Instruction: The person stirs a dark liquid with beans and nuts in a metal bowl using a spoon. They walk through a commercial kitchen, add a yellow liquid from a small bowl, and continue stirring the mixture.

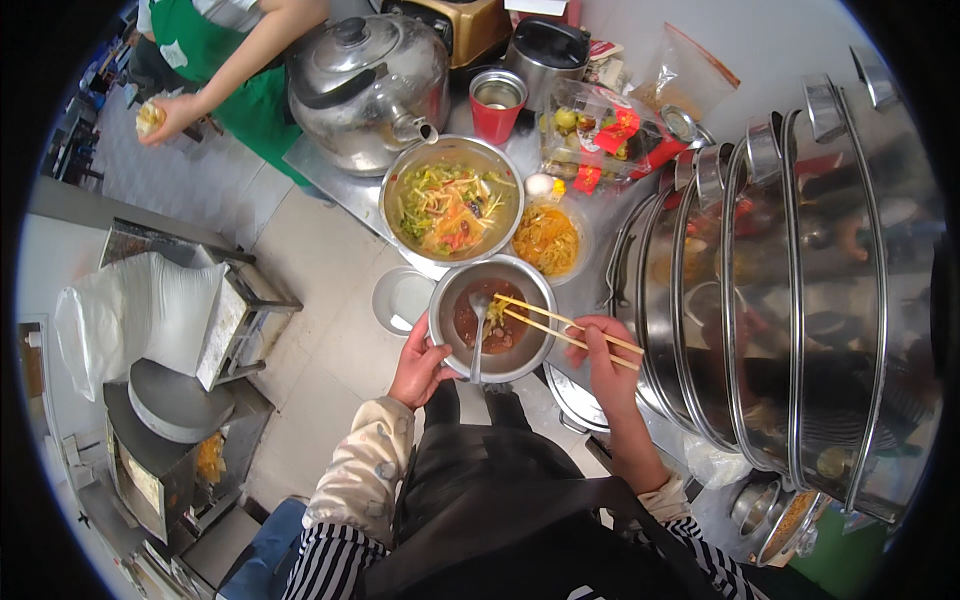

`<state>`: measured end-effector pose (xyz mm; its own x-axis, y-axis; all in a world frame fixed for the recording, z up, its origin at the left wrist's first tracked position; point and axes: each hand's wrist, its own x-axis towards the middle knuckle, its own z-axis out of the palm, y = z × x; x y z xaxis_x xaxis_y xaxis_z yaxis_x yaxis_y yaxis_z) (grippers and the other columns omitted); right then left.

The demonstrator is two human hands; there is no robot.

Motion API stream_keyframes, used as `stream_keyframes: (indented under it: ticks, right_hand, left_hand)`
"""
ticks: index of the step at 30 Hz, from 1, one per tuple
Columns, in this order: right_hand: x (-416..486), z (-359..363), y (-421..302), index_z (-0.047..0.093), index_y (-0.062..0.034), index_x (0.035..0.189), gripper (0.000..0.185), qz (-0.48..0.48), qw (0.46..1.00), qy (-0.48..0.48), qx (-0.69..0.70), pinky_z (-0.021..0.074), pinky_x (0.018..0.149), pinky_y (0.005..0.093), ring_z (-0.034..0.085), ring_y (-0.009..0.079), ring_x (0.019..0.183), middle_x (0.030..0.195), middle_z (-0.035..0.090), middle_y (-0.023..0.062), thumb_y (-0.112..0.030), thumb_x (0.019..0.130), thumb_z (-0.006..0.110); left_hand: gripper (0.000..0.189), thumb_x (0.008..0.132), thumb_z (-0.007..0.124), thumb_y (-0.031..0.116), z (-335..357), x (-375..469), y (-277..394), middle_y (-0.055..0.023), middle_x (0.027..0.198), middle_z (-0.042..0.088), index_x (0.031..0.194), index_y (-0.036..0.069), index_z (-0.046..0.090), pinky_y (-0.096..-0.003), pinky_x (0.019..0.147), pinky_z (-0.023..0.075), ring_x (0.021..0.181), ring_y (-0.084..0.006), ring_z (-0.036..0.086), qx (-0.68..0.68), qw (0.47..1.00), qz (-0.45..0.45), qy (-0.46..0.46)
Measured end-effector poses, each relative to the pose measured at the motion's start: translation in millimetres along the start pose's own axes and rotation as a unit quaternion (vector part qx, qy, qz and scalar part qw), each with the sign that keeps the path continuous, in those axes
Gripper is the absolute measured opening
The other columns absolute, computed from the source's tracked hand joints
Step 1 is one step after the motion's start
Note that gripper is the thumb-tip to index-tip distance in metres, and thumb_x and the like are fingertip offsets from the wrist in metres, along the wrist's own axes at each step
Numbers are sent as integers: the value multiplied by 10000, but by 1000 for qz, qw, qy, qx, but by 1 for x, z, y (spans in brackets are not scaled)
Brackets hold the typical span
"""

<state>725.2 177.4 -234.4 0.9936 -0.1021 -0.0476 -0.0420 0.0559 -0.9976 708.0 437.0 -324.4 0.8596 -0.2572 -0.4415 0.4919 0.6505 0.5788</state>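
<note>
My left hand (421, 366) grips the rim of a steel bowl (534, 352) that contains reddish-brown soup (491, 289). Inside the bowl leans a metal spoon (478, 337), its handle resting on the near rim. Between the fingers of my right hand (604, 360) is a pair of wooden chopsticks (551, 324), whose tips touch yellow-green vegetable pieces (495, 311) in the soup. Just beyond stands a larger steel bowl (390, 217) of shredded mixed vegetables (454, 214). To its right, a clear plastic bowl (585, 259) contains orange-yellow shredded food (546, 238), with a whitish egg (538, 185) behind it.
A large steel kettle (367, 90), a red cup (497, 105) and a clear package of fruit (592, 139) stand behind the bowls. Stacked steel steamer tiers (765, 300) rise at right. Another person in a green apron (247, 112) is at upper left, holding food.
</note>
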Motion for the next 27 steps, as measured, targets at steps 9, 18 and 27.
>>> stream_keyframes:
  ticks: [9, 18, 27]
  right_hand:
    - [44, -26, 20, 614, -27, 1040, 197, -249, 892, -75, -370, 513, 748, 331, 621, 278, 858, 1002, 605, 151, -11, 846, 587]
    - [36, -41, 22, 614, -27, 1080, 388, -226, 846, -95, -473, 470, 863, 396, 557, 344, 1027, 1101, 565, 176, 114, 730, 525]
    - [-96, 33, -91, 643, -61, 997, 395, -471, 676, -496, -273, 432, 724, 363, 549, 222, 761, 840, 555, 62, -186, 637, 748]
  left_hand:
    - [691, 851, 397, -89, -4, -14, -13, -127, 1329, 454, 1469, 135, 186, -400, 746, 612, 1055, -273, 608, 9, 1000, 17, -14]
    - [700, 842, 424, -75, 31, -110, -24, -145, 1308, 467, 1467, 124, 180, -412, 712, 618, 1035, -291, 617, -33, 990, 116, 77]
    - [707, 826, 445, -89, 94, -237, -44, -134, 1295, 472, 1460, 104, 199, -389, 683, 624, 1034, -251, 606, -92, 938, 274, 192]
